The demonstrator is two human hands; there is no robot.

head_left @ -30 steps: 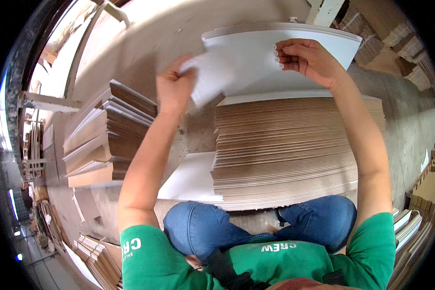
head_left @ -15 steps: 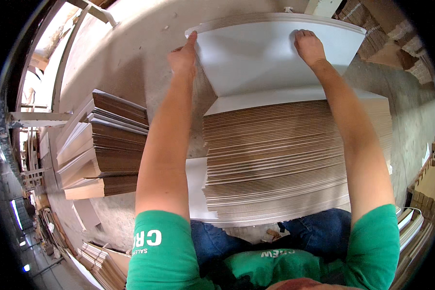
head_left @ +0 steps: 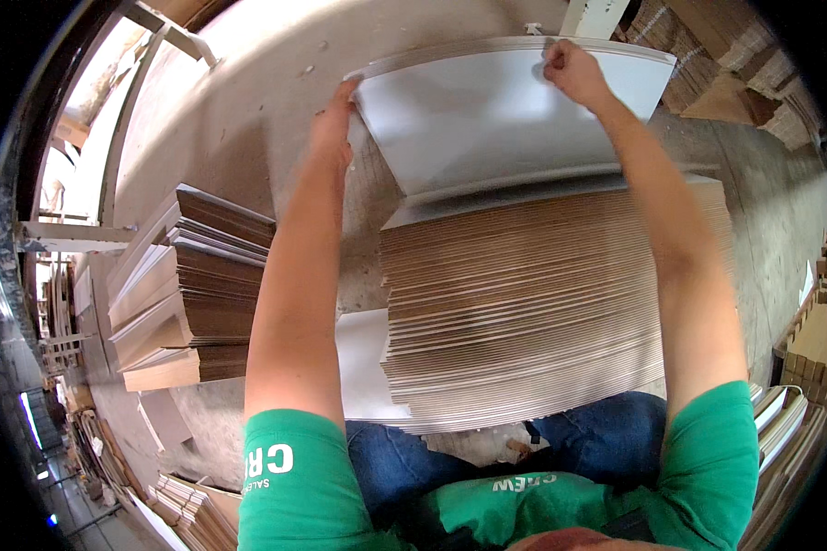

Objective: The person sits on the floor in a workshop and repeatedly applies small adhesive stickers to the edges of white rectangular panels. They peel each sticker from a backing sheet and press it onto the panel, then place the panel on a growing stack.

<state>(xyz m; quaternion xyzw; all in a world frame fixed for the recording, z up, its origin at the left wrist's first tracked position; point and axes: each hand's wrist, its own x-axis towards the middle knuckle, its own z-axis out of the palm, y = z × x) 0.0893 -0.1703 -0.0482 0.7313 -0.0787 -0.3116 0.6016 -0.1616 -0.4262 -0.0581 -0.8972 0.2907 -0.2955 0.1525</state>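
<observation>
A bundle of white-faced cardboard sheets (head_left: pixel 487 119) leans upright at the far end of a long row of cardboard sheets (head_left: pixel 524 294), whose brown edges face up. My left hand (head_left: pixel 334 129) lies along the bundle's left side near its top corner, fingers stretched out. At the bundle's upper edge, right of the middle, my right hand (head_left: pixel 577 73) has its fingers curled closed on the edge. A dark gap shows between the bundle's foot and the row. The fingertips of my right hand are partly hidden.
To the left stands a fanned pile of cardboard (head_left: pixel 220 294) on the concrete floor (head_left: pixel 239 110). A white post (head_left: pixel 595 18) rises behind the bundle. Bundled cardboard (head_left: pixel 717 73) lies at the far right, and more flat stacks (head_left: pixel 193 505) sit at the lower left.
My right hand has moved from the bundle's white face up to its top edge. The bundle has shifted slightly left and nearer, and a gap has opened at its foot.
</observation>
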